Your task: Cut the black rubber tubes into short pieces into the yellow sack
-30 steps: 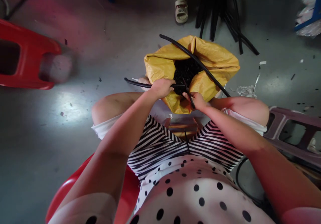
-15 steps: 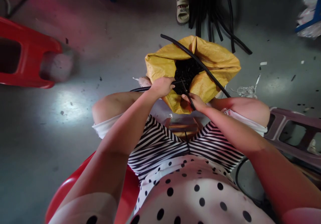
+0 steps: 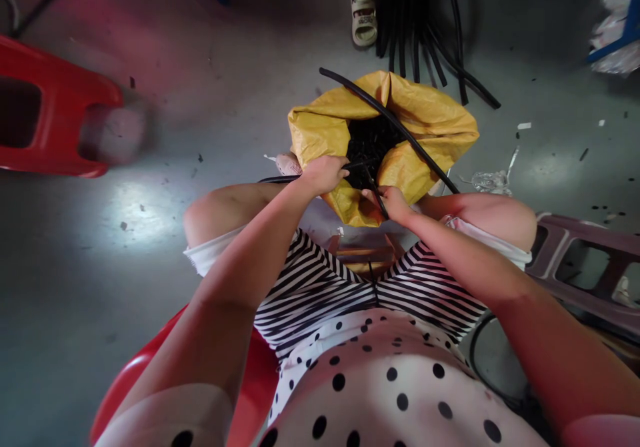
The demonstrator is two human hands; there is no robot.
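Tube (image 3: 357,165) and dark tool (image 3: 374,190) held over yellow sack (image 3: 430,103)

The left hand (image 3: 324,174) pinches the black tube, whose short end sticks out past the fingers above the sack's mouth. The right hand (image 3: 391,203) is curled around the scissors-like dark tool, its tip at the tube; whether the blades press on it, I cannot tell. Small black pieces (image 3: 369,137) lie inside the opening. A second tube (image 3: 389,117) slants across the sack's rim. Beyond the sack, a sandal (image 3: 364,25) stands beside more black tubes (image 3: 407,20).
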